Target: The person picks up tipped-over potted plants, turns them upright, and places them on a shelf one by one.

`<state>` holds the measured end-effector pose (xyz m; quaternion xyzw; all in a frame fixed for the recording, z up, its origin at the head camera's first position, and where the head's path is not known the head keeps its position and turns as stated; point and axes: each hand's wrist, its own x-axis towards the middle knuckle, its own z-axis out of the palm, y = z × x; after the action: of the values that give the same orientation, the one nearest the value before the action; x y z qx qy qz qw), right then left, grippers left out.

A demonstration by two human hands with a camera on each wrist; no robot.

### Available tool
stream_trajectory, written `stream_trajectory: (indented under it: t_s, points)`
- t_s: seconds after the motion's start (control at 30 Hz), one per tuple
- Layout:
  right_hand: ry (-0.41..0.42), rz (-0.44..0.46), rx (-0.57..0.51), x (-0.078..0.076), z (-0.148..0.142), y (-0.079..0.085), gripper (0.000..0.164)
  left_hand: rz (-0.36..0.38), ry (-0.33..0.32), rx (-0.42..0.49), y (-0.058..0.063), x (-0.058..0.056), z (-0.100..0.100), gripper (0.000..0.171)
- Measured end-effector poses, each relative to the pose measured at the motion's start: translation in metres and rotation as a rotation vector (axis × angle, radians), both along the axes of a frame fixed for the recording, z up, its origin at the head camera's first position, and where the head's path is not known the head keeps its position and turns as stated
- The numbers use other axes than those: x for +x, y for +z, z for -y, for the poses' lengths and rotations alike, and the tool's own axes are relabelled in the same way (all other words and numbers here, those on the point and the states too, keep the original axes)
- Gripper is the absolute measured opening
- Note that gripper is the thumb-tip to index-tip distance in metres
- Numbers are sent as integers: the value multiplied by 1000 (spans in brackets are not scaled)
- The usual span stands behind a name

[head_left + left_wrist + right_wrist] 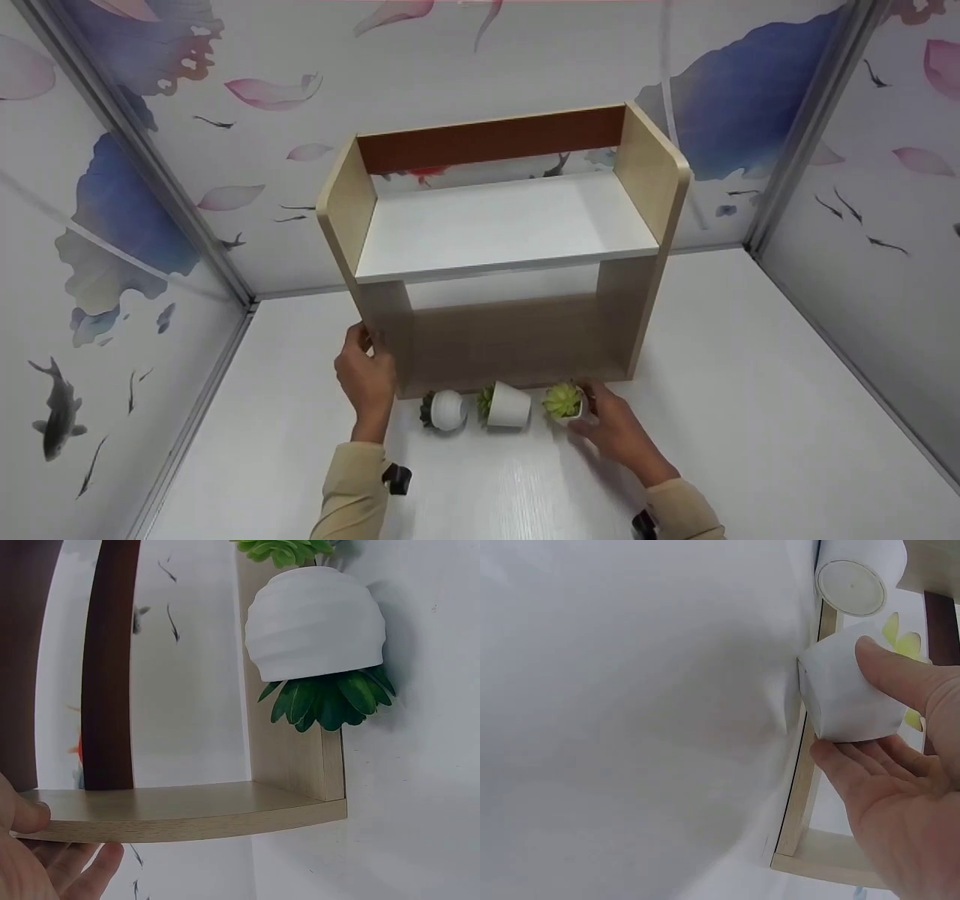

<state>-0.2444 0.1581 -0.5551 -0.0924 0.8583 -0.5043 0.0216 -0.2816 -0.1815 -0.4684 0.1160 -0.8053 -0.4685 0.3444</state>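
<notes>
In the head view a small wooden shelf point(487, 345) with a white middle board point(502, 221) stands on the table. My left hand point(366, 375) grips the front edge of its left side panel point(187, 829), thumb on one face and fingers on the other. My right hand point(615, 424) holds a potted succulent point(562, 401) with light green leaves and a white faceted pot point(851, 686), thumb and fingers on opposite sides of the pot. To its left, a white tapered pot point(510, 405) with green leaves lies on its side. Farther left lies a ribbed round pot point(448, 410) with dark green leaves point(330, 697).
White table surface point(480, 495) extends in front of the shelf and to both sides. Panels point(480, 67) printed with petals and fish rise behind and at the sides, joined by metal corner posts point(817, 127).
</notes>
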Motion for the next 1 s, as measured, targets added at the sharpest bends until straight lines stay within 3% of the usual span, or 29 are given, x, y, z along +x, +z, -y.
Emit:
stream_trajectory:
  t_s: [0.43,0.73,1.0]
  points:
    - [-27,145,11,1,-8,-4,67,-28,-6,-11,-3,0,1,25]
    - [-17,116,-10,3,-8,-9,61,-24,-14,-14,-4,1,1,28]
    - [-6,180,-73,2,-12,-9,89,-32,-17,-23,-6,0,0,28]
